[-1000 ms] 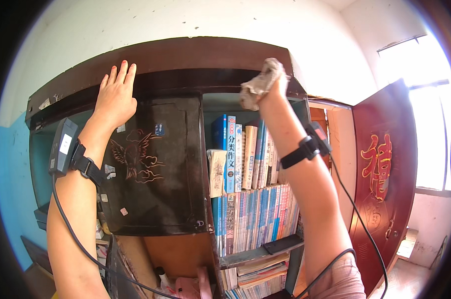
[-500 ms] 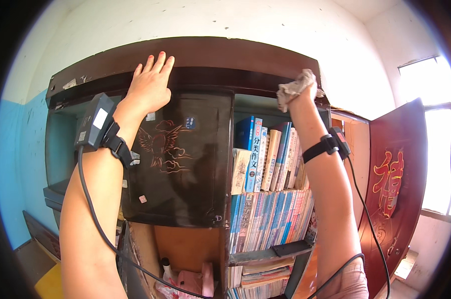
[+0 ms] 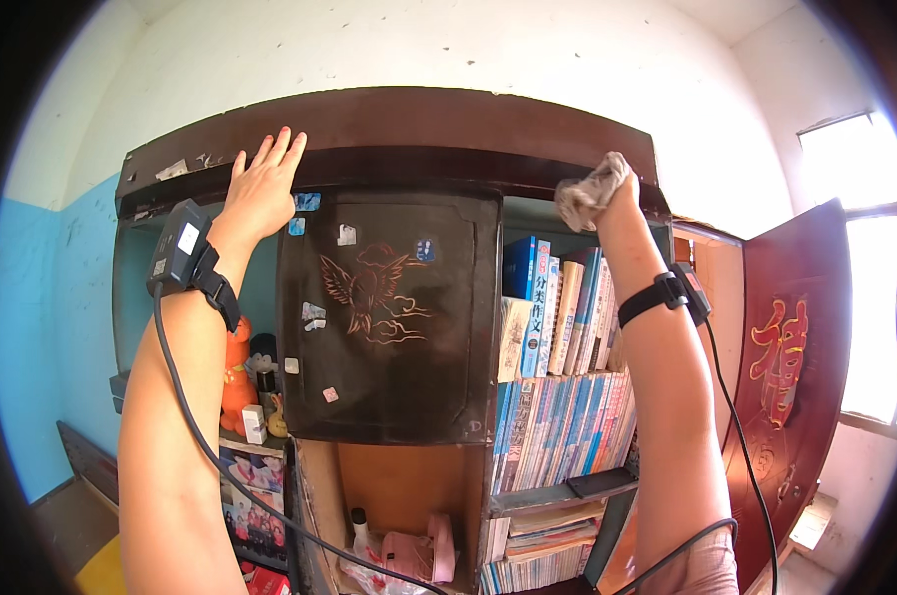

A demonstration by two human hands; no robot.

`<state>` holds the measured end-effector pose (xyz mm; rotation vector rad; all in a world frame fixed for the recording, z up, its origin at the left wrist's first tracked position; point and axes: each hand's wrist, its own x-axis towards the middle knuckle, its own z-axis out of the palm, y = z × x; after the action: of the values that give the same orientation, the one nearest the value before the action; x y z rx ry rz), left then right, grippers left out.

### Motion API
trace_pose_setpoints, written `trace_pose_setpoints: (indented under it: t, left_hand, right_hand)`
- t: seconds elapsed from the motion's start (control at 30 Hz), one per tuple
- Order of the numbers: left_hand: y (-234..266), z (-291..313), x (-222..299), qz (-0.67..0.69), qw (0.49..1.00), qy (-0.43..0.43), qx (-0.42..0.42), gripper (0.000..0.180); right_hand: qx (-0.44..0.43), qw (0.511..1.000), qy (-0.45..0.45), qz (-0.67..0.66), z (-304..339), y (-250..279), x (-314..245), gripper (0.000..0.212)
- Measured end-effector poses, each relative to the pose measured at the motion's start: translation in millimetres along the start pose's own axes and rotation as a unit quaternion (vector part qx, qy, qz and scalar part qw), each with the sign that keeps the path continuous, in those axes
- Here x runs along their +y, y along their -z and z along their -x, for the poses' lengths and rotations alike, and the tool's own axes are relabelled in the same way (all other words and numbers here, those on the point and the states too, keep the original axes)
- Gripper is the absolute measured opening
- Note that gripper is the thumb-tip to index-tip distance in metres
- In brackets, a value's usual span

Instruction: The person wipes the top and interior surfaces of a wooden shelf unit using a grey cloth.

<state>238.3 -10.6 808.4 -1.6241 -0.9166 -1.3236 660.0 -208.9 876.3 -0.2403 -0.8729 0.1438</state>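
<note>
Along cabinet top (image 3: 418, 119): right grip (image 3: 623, 188), partly hidden, clutching greyish rag (image 3: 585, 194); left grip (image 3: 261, 194) unclenched

Wide fisheye at the wearer's head, left of a pair. Faces cabinet (image 3: 409, 372) roughly head-on, close; forearms (image 3: 171, 397) enter from below. Window (image 3: 873, 297) at right rim.

The cloth (image 3: 584, 194) you hold is greyish-beige and crumpled, bunched in your right fingers (image 3: 632, 182), its folds bulging out to their left. The cabinet (image 3: 409, 387) is dark brown; its long top board (image 3: 458, 121) passes behind your left fingers (image 3: 284, 147), extending beyond them both ways.
</note>
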Motion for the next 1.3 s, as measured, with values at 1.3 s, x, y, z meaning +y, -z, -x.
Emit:
trace_pose_setpoints:
  t: [1.3]
  left_hand:
    - [4.6, 5.8, -14.5, 0.001, 0.998, -0.042, -0.056, 0.082]
  right_hand:
    - [0.026, 0.999, -0.02, -0.022, 2.9, -40.5, 11.5, 0.053]
